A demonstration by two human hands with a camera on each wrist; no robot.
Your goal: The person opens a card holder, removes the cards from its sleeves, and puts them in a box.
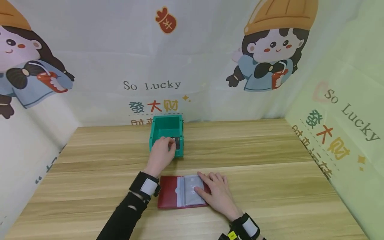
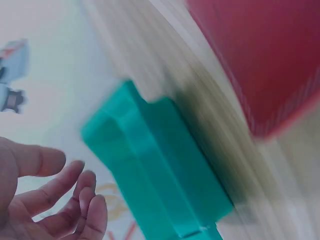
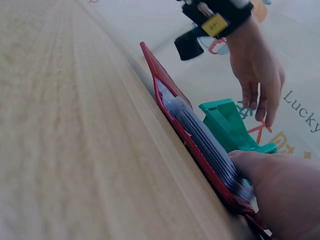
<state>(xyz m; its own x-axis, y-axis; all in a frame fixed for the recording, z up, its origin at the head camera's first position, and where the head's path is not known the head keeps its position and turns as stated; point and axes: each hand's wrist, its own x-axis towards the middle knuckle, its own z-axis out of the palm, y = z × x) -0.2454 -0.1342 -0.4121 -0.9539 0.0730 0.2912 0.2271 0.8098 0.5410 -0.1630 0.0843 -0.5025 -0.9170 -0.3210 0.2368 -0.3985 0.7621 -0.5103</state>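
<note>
A red card holder (image 1: 168, 192) lies spread on the table, its clear plastic sleeves (image 1: 193, 190) facing up. My right hand (image 1: 217, 193) rests along its right side, thumb and fingers on the sleeves; from the right wrist, the thumb (image 3: 280, 185) touches the stack of sleeves (image 3: 200, 135). Beyond the holder stands a teal plastic bin (image 1: 167, 121). My left hand (image 1: 162, 151) hovers over the bin's near end, fingers loosely bent. No object shows between those fingers in the left wrist view. A small dark piece (image 1: 177, 143) is partly visible in the bin beside the left fingertips.
The wood-grain table (image 1: 255, 160) extends to both sides. Printed cloth (image 1: 207, 66) with cartoon figures and lettering closes off the back and sides. The bin stands close to the back cloth.
</note>
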